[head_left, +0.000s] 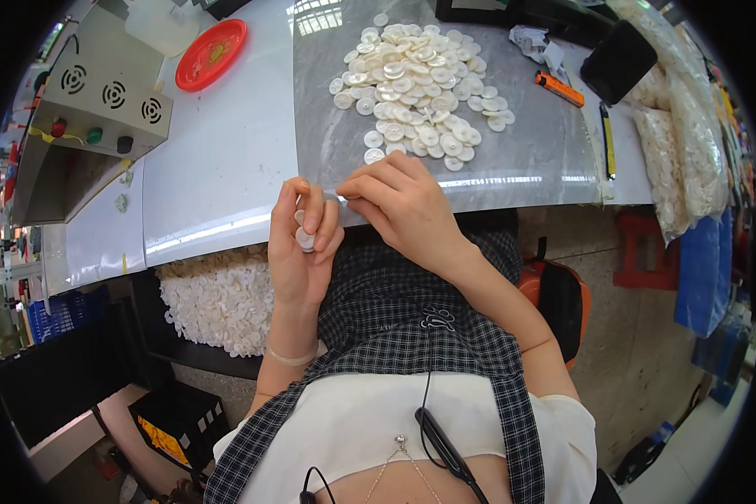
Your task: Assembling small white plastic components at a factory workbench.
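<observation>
My left hand [305,239] is raised at the table's front edge, fingers curled around a few small white discs [305,238]. Close beside it, my right hand [412,210] is bent down with its thumb and fingertips pinched together. Whatever sits in that pinch is too small to make out. Just beyond my hands a heap of white round plastic discs [412,84] spreads over the grey part of the table [328,160]. Several of these show a raised ring or hub in the centre. A few loose ones lie along the near side of the heap.
A container full of white pieces [218,302] stands below the table edge at left. On the table are a red dish [212,55], a metal box with buttons [101,92], an orange marker [559,88], a yellow cutter [608,143] and a black object [618,62]. Plastic bags [664,151] line the right.
</observation>
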`<action>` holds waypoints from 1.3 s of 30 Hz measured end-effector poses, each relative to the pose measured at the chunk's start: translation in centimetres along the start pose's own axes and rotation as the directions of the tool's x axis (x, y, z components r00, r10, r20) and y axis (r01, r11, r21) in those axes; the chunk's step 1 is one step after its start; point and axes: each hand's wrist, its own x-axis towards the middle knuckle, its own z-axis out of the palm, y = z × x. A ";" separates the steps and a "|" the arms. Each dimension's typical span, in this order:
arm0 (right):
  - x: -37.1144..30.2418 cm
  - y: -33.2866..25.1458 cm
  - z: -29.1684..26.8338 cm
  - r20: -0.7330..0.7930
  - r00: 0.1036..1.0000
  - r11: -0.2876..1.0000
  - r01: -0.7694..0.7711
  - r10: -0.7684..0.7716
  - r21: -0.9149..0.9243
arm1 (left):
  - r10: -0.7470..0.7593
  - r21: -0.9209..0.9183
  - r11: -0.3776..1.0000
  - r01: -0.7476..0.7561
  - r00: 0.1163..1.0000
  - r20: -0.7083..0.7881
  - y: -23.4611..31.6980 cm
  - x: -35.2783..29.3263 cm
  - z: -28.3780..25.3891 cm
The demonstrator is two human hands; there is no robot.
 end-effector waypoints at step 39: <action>-1.1 1.5 -2.8 -0.001 1.000 0.988 -0.011 0.011 -0.152 | -0.154 0.066 0.988 0.141 0.946 0.284 -1.6 -0.5 -0.4</action>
